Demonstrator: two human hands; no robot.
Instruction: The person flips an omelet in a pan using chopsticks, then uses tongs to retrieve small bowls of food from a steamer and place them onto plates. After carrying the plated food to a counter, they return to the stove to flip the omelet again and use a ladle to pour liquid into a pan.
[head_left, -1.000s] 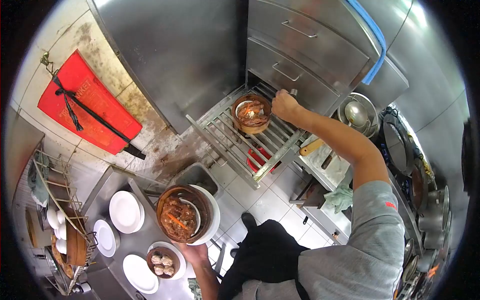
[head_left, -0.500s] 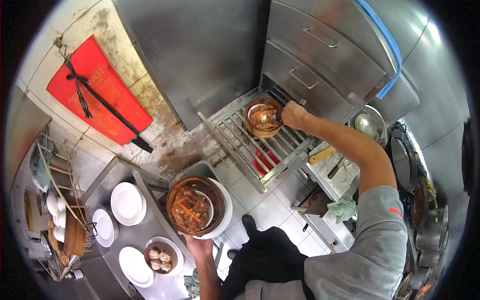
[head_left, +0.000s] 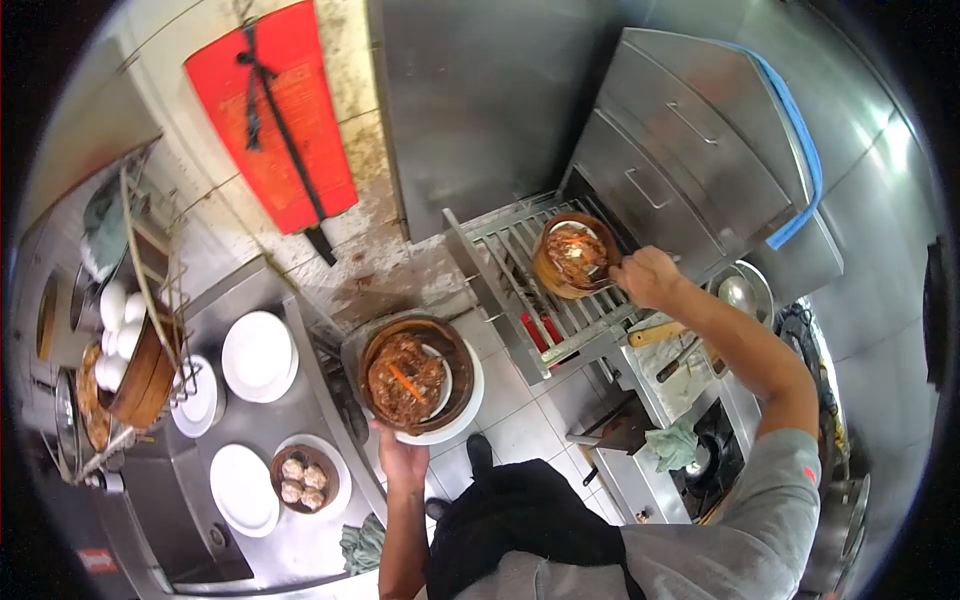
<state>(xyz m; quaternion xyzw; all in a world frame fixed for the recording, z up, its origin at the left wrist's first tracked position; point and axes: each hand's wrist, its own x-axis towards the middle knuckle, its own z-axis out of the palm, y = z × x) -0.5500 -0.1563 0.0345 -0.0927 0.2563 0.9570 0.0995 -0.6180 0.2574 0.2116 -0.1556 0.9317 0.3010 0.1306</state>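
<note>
My left hand (head_left: 403, 458) grips the near edge of a white plate (head_left: 468, 408) from below. On that plate stands a bamboo steamer (head_left: 440, 335) holding a white dish of brown sauced food with an orange strip on top. Out to the right, the closed fingers of my right hand (head_left: 650, 278) are at the rim of a second bamboo steamer (head_left: 552, 278), which tilts over a pulled-out slatted metal drawer (head_left: 487, 250). It contains a similar sauced dish. A small metal piece shows beside that hand, too small to name.
Left, a steel counter (head_left: 320, 420) carries white plates (head_left: 258, 355) and a small steamer of dumplings (head_left: 305, 505). A wire rack (head_left: 165, 330) with eggs (head_left: 120, 325) is beyond. Right are a wooden-handled tool (head_left: 655, 333), a green cloth (head_left: 672, 446) and a stove (head_left: 715, 450).
The whole view has shifted, with the scene moving rightward. The right-hand steamer now tilts more, with my right hand still at its rim. My left hand keeps its plate and steamer.
</note>
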